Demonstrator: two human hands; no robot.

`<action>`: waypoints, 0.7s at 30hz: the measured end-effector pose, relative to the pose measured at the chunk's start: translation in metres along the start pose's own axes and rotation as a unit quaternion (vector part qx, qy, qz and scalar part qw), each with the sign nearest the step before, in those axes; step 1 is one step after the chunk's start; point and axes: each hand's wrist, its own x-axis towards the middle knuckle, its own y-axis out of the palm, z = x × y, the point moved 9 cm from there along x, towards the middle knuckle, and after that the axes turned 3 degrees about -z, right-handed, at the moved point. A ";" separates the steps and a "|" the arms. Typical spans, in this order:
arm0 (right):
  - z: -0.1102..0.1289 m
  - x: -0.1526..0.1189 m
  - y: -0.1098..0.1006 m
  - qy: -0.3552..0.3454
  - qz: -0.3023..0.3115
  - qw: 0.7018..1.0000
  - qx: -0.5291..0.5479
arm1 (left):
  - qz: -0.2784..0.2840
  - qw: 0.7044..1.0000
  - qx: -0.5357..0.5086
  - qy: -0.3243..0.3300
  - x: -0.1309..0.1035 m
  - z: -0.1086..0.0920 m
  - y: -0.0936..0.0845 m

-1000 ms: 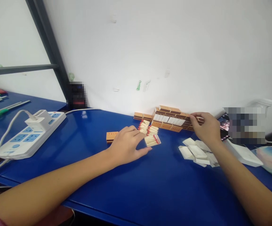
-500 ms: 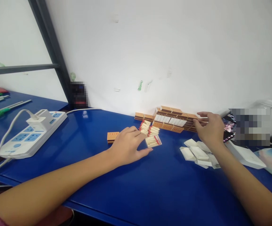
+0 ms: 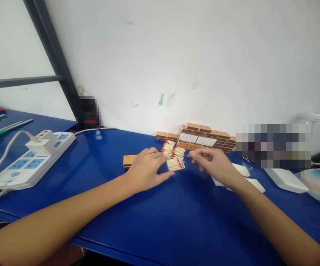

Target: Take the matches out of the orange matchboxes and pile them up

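Note:
My left hand [image 3: 146, 170] rests on the blue table, palm down, its thumb apart from the fingers. Just beyond its thumb lies an open matchbox tray [image 3: 176, 164] full of red-tipped matches; whether the fingertips touch it is unclear. Loose matches [image 3: 173, 150] are heaped behind the tray. A closed orange matchbox [image 3: 128, 161] sits left of this hand, partly covered by it. My right hand [image 3: 214, 164] hovers to the right of the tray, thumb and index fingertip together, with nothing visible between them. Behind it stands a stack of matchboxes [image 3: 218, 135] against the wall.
White paper pieces [image 3: 255, 184] lie partly behind my right forearm. A white power strip [image 3: 35, 162] with a plugged-in charger and cables takes up the left side. More matchboxes [image 3: 166, 136] stand by the wall. At the right are a white box [image 3: 286, 180] and a blurred patch.
My right hand has moved left and toward me, from the right end of the matchbox stack to beside the match tray, its fingers drawing together. My left hand has hardly moved.

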 end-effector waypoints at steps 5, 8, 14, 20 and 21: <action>0.019 -0.013 0.032 -0.001 0.071 0.996 0.053 | 0.022 1.000 -0.008 0.018 0.001 0.000 0.004; 0.020 -0.014 0.034 0.002 0.076 0.995 0.069 | 0.034 0.999 -0.015 0.022 0.001 0.000 0.005; 0.014 -0.020 0.033 0.061 0.076 0.992 0.084 | -0.011 0.999 -0.021 -0.025 0.002 0.004 -0.002; 0.017 -0.041 0.060 0.129 0.171 0.968 0.128 | -0.024 0.999 -0.027 0.012 -0.001 -0.009 -0.002; 0.017 -0.041 0.061 0.130 0.168 0.968 0.136 | -0.016 0.999 -0.033 0.034 -0.002 -0.014 -0.001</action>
